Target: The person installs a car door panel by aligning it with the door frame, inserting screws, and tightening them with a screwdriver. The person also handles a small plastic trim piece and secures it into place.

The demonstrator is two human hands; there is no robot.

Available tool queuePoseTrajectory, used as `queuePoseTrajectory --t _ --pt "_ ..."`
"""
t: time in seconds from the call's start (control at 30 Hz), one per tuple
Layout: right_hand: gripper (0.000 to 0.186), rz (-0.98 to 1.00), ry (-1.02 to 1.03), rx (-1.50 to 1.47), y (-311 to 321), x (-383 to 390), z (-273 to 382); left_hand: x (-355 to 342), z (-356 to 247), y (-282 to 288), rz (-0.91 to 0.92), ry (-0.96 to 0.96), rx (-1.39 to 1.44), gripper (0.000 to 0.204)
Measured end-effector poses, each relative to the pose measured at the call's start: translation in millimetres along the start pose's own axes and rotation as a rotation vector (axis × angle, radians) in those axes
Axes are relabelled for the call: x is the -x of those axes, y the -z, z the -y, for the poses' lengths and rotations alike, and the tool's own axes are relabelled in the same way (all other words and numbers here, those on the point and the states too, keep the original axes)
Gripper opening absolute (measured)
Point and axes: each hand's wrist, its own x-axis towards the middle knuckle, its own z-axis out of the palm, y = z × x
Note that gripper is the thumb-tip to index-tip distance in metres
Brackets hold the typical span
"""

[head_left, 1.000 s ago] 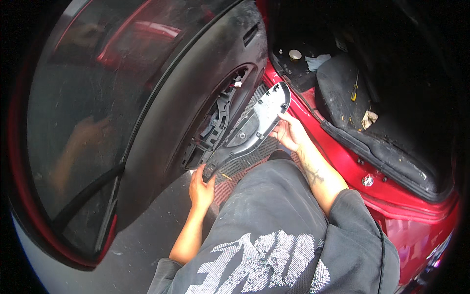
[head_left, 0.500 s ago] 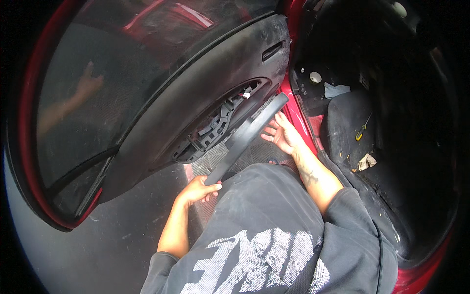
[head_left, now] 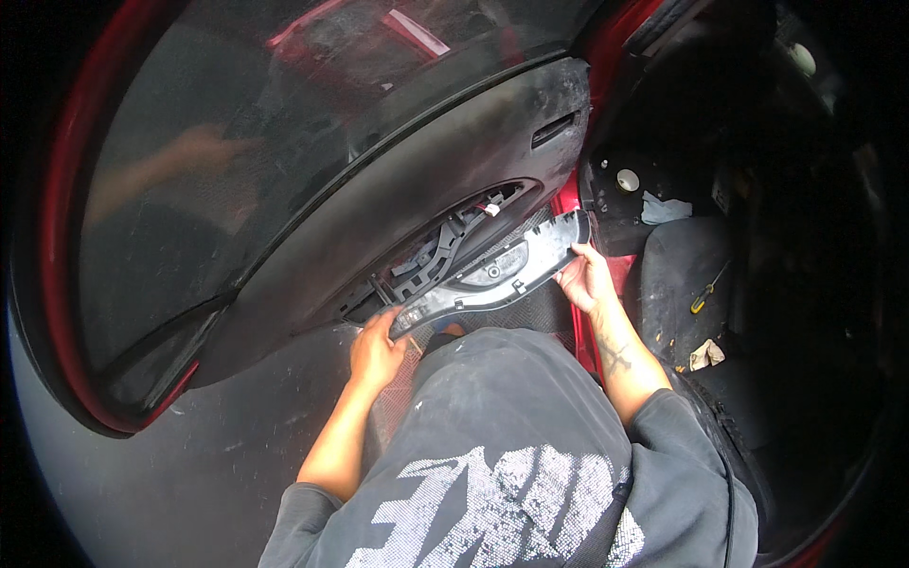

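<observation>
The person holds a long curved trim piece [head_left: 492, 275] with both hands, in the middle of the scene, between the body and the open car door [head_left: 407, 180]. The inner side of this piece, grey with small dark clips along its edges, is turned upward to the view. It lies slantwise, its narrow end near and left, its wide end far and right.

The left hand [head_left: 377, 352] pinches the narrow end; how the thumb is placed there, one cannot tell well. The right hand [head_left: 587, 279] grips the near edge of the wide end, the thumb on the upper face and the other fingers bent below, partly hidden.

Just beyond the piece is an oval opening in the door, in which a dark grey bracket [head_left: 437, 260] is seen. A small white connector [head_left: 491, 210] sits near the far right part of this opening. Whether the trim piece touches the door, one cannot tell. On the left, the window [head_left: 218, 189] reflects an arm.

On the right, inside the car, a screwdriver [head_left: 699, 304] with a yellow handle lies on a dark seat [head_left: 674, 270]. A pale blue cloth [head_left: 666, 209] lies farther away, and a crumpled beige piece [head_left: 705, 355] lies nearer.
</observation>
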Motion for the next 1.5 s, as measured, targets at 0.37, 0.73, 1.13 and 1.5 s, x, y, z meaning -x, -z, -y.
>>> queuePoseTrajectory --t 0.37,0.73,1.13,1.5 --pt "0.038 -0.137 0.038 -0.041 13.4 6.2 20.2 -21.9 -13.9 -15.7 -0.111 -0.145 0.114 0.047" --pt "0.077 0.371 0.767 1.987 -109.0 69.2 -34.6 -48.0 -134.8 37.3 0.387 0.000 -0.417 0.035" --pt "0.040 -0.250 0.463 0.559 -21.4 2.1 7.9 -69.9 -89.8 17.3 0.279 0.047 0.459 0.048" --pt "0.036 -0.397 0.245 -0.200 6.3 -25.1 -6.2 -87.1 -69.5 -48.1 0.839 0.136 0.440 0.041"
